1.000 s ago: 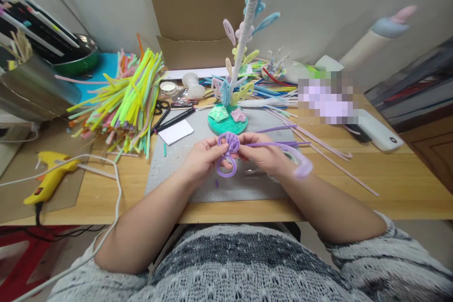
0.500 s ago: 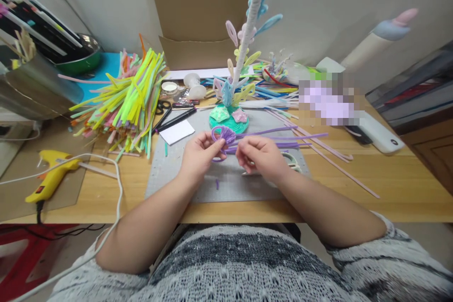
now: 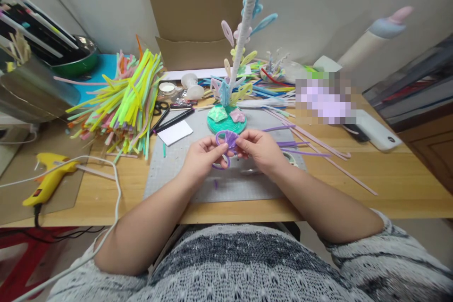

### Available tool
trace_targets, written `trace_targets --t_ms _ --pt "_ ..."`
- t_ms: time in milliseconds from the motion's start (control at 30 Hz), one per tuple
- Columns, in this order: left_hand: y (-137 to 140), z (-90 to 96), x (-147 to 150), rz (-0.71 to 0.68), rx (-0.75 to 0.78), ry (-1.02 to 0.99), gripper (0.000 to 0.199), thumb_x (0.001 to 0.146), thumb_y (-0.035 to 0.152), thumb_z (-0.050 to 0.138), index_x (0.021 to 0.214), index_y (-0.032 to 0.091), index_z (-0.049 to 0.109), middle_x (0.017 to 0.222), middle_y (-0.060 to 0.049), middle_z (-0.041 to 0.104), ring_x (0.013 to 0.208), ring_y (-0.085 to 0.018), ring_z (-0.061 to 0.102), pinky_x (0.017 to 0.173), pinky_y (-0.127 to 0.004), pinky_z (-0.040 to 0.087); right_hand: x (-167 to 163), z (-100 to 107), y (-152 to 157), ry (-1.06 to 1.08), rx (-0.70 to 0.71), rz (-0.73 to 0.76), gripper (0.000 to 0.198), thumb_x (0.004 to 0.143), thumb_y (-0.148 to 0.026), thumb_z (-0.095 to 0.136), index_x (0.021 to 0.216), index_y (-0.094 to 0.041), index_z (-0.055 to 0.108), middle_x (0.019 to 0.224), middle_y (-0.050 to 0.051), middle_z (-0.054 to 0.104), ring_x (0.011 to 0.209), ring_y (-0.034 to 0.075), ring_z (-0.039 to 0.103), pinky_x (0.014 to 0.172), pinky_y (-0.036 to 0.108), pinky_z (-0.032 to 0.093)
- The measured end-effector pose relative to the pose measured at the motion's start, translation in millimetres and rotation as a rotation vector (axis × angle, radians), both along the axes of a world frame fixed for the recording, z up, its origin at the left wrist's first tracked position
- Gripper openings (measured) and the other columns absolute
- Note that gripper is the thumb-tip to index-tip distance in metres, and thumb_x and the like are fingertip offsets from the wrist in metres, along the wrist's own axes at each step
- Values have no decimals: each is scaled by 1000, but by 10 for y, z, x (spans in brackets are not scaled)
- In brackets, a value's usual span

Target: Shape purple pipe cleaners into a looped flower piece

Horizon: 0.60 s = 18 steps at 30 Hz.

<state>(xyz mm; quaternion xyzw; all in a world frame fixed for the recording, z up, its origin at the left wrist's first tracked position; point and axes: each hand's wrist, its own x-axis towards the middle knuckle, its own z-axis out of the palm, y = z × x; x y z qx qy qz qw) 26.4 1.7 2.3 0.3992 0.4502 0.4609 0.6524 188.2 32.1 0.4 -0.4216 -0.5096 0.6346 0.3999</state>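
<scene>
Noted over the last 0.5 s: back on the purple looped piece (image 3: 231,138) with the right hand (image 3: 260,148), previously curled just beside it. Now see 2 hands on it: by the left hand (image 3: 204,155), gripped between thumb and fingers; by the right, pinched in the fingertips at the pleated part's right edge. Found it above the grey mat (image 3: 164,170), just this side of the green round base (image 3: 228,124). Noted also 1 purple strand (image 3: 311,154), lower in view than before at its far end, right of the right hand.

Checked containers at far left. Found a metal can (image 3: 35,87), with thin sticks (image 3: 19,49) poking from its top. Spotted a green bowl (image 3: 79,63) behind, just below a bunch of markers (image 3: 42,28); cannot tell whether standing in it.
</scene>
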Motion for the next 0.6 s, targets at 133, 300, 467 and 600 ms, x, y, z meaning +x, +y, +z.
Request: trace_targets --t_ms 133,300,467,600 --pt "-6 10 -9 -71 72 126 27 70 39 67 77 14 58 72 -4 65 54 -12 58 53 -26 49 1 31 -8 -56 54 22 33 66 -45 71 67 -16 57 54 -2 57 46 8 49 46 22 37" --pt "4 -7 -36 87 386 539 21 71 34 66 84 18 67 82 -4 62 75 -15 55 66 -25 44 0 63 -40 -163 177 47 28 70 -43 69 69 -16 59 58 -2 57 52 9 51 51 23 41" --pt "16 -37 -30 74 266 271 19 72 31 66 82 15 63 75 -2 63 68 -12 55 65 -24 44 -14 44 -49 -114 147 78 25 71 -40 68 74 -17 59 62 -1 58 54 10 53 51 23 40" --pt "11 -13 -14 104 210 194 19 69 28 70 78 15 61 69 0 60 58 -9 51 55 -20 41 -20 46 -54 -92 134 84 21 72 -35 66 75 -17 57 65 -1 57 57 9 52 53 23 41"
